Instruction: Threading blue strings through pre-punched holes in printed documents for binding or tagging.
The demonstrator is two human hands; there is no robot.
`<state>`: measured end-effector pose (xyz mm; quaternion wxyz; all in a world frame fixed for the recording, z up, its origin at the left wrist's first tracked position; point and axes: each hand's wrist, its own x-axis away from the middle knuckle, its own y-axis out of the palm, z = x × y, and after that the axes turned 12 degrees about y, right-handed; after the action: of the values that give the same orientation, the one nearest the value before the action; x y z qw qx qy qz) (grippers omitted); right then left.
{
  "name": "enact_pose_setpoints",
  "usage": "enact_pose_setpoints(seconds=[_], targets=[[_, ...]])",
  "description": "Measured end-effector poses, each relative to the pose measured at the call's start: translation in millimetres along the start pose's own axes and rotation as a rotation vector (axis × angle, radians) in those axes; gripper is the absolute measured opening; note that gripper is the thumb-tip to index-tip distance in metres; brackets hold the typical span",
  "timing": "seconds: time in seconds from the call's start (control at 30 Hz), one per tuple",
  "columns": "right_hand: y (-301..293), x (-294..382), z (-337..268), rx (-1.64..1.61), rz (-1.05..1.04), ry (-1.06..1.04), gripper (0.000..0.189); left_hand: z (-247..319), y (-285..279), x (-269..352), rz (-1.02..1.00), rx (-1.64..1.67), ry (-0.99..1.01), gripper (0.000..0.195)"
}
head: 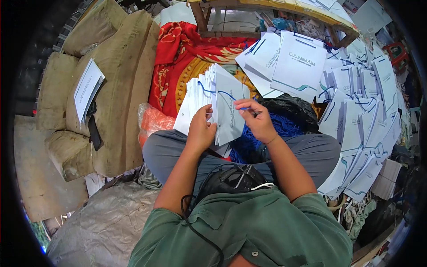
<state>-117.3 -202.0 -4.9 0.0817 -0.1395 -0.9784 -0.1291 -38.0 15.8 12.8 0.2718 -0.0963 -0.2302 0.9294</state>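
A white paper bag (pixel 227 115) with printed writing stands sideways above my crossed legs, in front of a stack of similar white bags (pixel 196 93). My left hand (pixel 201 130) grips the bag's left edge, thumb on its front side. A blue cord (pixel 227 92) runs across the bag's face towards my right hand (pixel 257 120), which pinches a part of it between thumb and fingers. Below that hand, a heap of loose blue cords (pixel 275 128) lies against a black plastic bag (pixel 293 108) by my right leg.
Finished-looking white bags with blue handles (pixel 298 63) lie ahead to the right, and many more (pixel 360 126) crowd my right side. On the left is a brown sofa (pixel 116 100) bearing a folded white bag (pixel 87 90). A red patterned blanket (pixel 173 66) covers the floor before a wooden table (pixel 230 34).
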Motion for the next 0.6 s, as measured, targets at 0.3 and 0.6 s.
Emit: enact_pose_setpoints(seconds=[0.3,0.6], targets=[[22,9,34,0.381,-0.033,0.089,0.018,9,7,9,-0.026,-0.204,0.186,0.051],[16,13,35,0.42,0.02,0.011,0.018,-16,15,10,0.001,-0.442,0.364,0.018]])
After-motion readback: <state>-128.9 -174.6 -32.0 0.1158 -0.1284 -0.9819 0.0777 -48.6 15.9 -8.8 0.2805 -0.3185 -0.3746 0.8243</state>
